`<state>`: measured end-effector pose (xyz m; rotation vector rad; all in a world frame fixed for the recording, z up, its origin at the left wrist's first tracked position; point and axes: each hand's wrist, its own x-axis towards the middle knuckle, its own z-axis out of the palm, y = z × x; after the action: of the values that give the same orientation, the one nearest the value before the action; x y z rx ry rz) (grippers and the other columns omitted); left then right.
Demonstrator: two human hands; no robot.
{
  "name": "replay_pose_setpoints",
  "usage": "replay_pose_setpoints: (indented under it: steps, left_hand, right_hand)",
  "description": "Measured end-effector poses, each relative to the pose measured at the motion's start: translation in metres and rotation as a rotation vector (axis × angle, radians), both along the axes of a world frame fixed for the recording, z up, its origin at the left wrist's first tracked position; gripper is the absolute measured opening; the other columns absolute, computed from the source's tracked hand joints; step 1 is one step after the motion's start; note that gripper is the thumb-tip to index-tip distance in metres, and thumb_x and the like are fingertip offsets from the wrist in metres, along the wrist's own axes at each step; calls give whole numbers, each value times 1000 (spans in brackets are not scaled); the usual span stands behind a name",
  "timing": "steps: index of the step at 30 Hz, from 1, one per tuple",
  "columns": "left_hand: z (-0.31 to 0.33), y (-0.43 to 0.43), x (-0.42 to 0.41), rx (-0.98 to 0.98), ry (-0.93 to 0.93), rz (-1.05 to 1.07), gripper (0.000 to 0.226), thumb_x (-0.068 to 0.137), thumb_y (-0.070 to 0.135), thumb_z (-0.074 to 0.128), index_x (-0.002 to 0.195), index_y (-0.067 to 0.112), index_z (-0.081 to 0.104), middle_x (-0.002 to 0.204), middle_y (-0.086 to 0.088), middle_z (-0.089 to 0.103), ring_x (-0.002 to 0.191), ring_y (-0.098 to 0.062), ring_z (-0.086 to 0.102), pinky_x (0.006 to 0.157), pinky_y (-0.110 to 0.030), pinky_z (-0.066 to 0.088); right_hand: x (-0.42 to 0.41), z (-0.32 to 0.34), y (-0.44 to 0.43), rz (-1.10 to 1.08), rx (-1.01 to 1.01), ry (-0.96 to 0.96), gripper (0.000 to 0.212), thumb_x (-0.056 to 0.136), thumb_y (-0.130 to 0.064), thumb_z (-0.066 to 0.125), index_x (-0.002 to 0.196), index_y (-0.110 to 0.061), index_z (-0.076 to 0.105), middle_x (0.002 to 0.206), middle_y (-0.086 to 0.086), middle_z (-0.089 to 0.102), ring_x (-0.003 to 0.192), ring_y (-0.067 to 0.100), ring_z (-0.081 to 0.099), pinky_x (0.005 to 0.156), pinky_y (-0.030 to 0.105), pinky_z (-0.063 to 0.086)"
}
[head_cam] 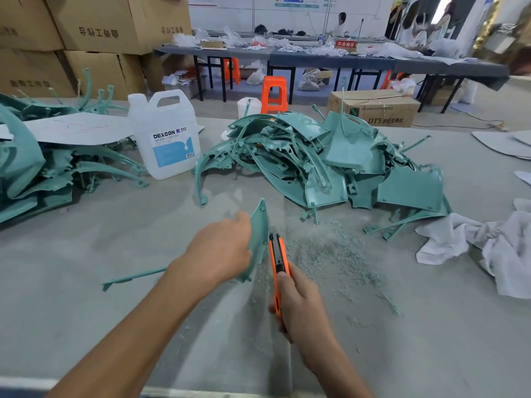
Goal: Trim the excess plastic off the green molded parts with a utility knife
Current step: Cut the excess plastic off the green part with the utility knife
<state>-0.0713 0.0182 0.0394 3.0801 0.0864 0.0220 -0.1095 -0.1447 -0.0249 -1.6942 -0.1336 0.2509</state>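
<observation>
The grey bench [86, 248] carries everything. A big heap of green molded parts [330, 162] lies at its middle right, within reach as the supply. A second heap [28, 173] sits far left under a grey sheet, probably kept apart to separate done from undone, though I cannot tell which is which. A white DEXCON jug [169, 139] stands between the two heaps, and a crumpled white cloth [488, 248] lies at the right edge.

Nearer the person, the left hand [221, 251] grips one green panel [260, 234], holding it on edge above the bench so that its rim faces the tool. The right hand [298, 300] is wrapped around the handle of an orange utility knife [277, 254], whose nose sits against the panel's right rim. The blade itself is too small to make out. Fine green shavings [330, 254] are scattered just right of the knife, where trimmings would fall.
</observation>
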Motion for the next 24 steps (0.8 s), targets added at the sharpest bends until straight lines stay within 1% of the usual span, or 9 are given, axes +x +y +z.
replay_pose_setpoints:
  steps: [3, 5, 7, 10, 14, 17, 20, 22, 24]
  left_hand:
    - [1, 0, -1, 20, -5, -23, 31, 92, 26, 57, 107, 13, 34, 98, -13, 60, 85, -37, 58, 60, -36, 36]
    - [0, 0, -2, 39, -4, -36, 37, 92, 27, 58, 118, 12, 36, 105, -15, 62, 93, -39, 61, 63, -36, 39]
    - [0, 0, -2, 14, -6, -23, 31, 91, 24, 56, 111, 12, 34, 98, -14, 59, 86, -37, 58, 62, -36, 38]
    - [-1, 1, -4, -9, 4, -12, 31, 92, 27, 56, 98, 16, 28, 78, -4, 42, 76, -33, 48, 61, -36, 35]
    - [0, 1, -4, -14, 0, -9, 32, 93, 29, 56, 97, 16, 27, 74, -1, 36, 75, -32, 47, 61, -36, 34]
    - [0, 1, -5, -17, -15, -3, 31, 91, 27, 56, 96, 17, 27, 76, -2, 40, 77, -34, 51, 60, -36, 34]
    - [-1, 6, -5, -23, -10, -1, 36, 91, 32, 60, 104, 17, 29, 92, -10, 56, 88, -36, 60, 62, -36, 36]
    - [-3, 14, -5, -68, 10, 16, 39, 91, 38, 62, 108, 17, 34, 99, -10, 61, 86, -33, 59, 63, -37, 39]
    - [-6, 27, -4, -229, 76, 35, 37, 88, 45, 65, 100, 20, 40, 93, -6, 66, 76, -25, 62, 62, -35, 46]
  right_hand:
    - [-1, 34, 4, 100, 155, -103, 24, 103, -26, 40, 102, -30, 64, 60, 2, 53, 43, 11, 43, 38, 21, 32]
    - [2, 46, 4, 158, 275, -73, 26, 99, -34, 40, 107, -36, 65, 63, 2, 55, 39, 11, 41, 36, 19, 29]
    - [7, 41, 2, 70, 316, -6, 25, 100, -35, 40, 101, -38, 65, 63, 2, 55, 39, 12, 41, 37, 18, 29]
    - [8, 10, 0, -117, 158, 128, 25, 104, -24, 38, 92, -27, 59, 63, 5, 55, 39, 14, 41, 37, 18, 28]
    - [-1, -12, 7, -62, 25, 165, 19, 103, -19, 37, 95, -16, 55, 64, 7, 56, 39, 17, 41, 38, 19, 28]
    - [1, 12, 12, -12, 108, -22, 26, 103, -21, 39, 93, -31, 61, 63, 5, 53, 44, 15, 43, 37, 21, 32]
    - [9, 36, 9, 108, 268, -79, 29, 101, -26, 40, 109, -39, 65, 65, 5, 55, 42, 14, 42, 36, 22, 32]
    - [15, 33, -1, 49, 271, -67, 27, 98, -32, 42, 107, -46, 64, 66, 4, 59, 43, 15, 45, 37, 23, 33]
    - [20, 15, -17, -103, 190, -61, 27, 101, -31, 43, 104, -50, 63, 66, 4, 62, 46, 16, 47, 38, 24, 34]
